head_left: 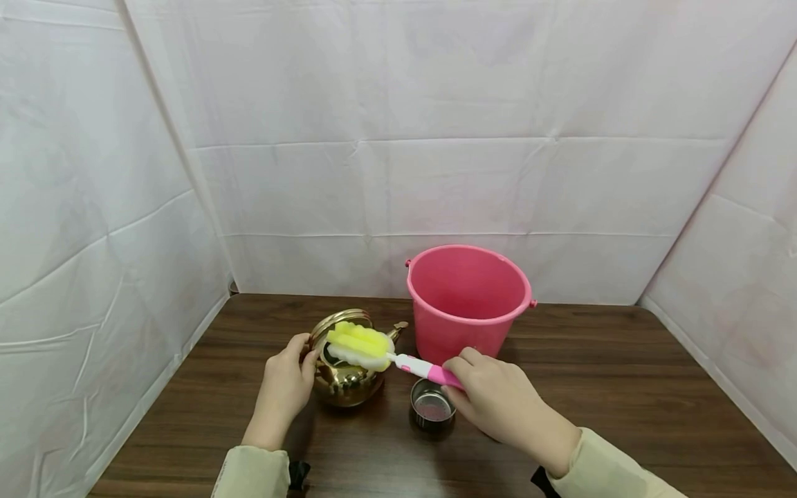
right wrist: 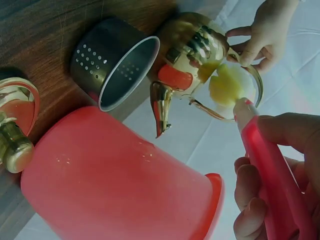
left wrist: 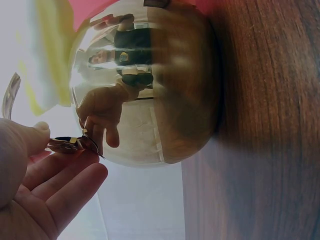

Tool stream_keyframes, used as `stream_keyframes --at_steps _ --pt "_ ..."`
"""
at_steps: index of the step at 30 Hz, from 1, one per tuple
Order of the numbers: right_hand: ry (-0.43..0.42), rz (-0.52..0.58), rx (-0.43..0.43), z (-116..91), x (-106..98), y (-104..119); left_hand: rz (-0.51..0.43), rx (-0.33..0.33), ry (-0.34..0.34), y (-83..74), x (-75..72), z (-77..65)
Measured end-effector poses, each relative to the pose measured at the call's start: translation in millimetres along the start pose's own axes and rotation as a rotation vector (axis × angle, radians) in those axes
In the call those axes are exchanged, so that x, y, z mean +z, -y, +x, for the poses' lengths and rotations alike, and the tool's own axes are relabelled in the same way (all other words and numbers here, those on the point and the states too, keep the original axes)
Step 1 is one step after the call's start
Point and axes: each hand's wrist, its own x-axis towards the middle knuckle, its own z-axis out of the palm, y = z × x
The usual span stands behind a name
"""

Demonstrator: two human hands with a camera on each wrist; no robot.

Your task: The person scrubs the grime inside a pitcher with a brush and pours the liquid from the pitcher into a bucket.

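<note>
A shiny gold teapot (head_left: 349, 387) stands on the table, its spout pointing right and its arched handle raised. At the left base of that handle, my left hand (head_left: 286, 384) pinches it between thumb and fingers; the left wrist view shows the grip (left wrist: 65, 180) close to the pot's mirrored side. My right hand (head_left: 501, 398) holds a sponge bottle brush (head_left: 429, 371) by its pink-and-white grip. The yellow-and-white sponge head (right wrist: 227, 87) is above the teapot's top, within the handle's arch. In the head view, the sponge overlaps the teapot opening.
A pink bucket (head_left: 467, 332) stands behind and right of the teapot. Between teapot and right hand sits a metal strainer cup (head_left: 433, 407) with perforated sides. The right wrist view shows a gold lid (right wrist: 17, 117) beside the bucket. White cloth walls (head_left: 398, 187) surround the wooden table.
</note>
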Motion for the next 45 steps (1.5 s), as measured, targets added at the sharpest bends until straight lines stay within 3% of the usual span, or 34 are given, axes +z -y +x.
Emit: stream_keyframes --at_steps 10,22,32,40,45 --pt "-0.093 -0.001 0.007 -11 -3 4 0.000 0.012 -0.012 0.7 -0.9 -1.1" --pt "-0.043 0.042 0.072 -24 -5 3 -0.002 -0.001 -0.008 0.9 -2.2 -0.2" --pt "-0.046 0.058 0.103 -35 -9 3 -0.002 -0.003 -0.001 1.2 -2.4 -0.2" --pt "-0.097 0.066 0.115 -46 -11 2 -0.011 -0.010 0.004 0.7 -2.2 0.3" --pt "-0.071 0.084 0.154 -52 -12 2 -0.011 0.000 -0.006 1.5 -1.6 0.3"
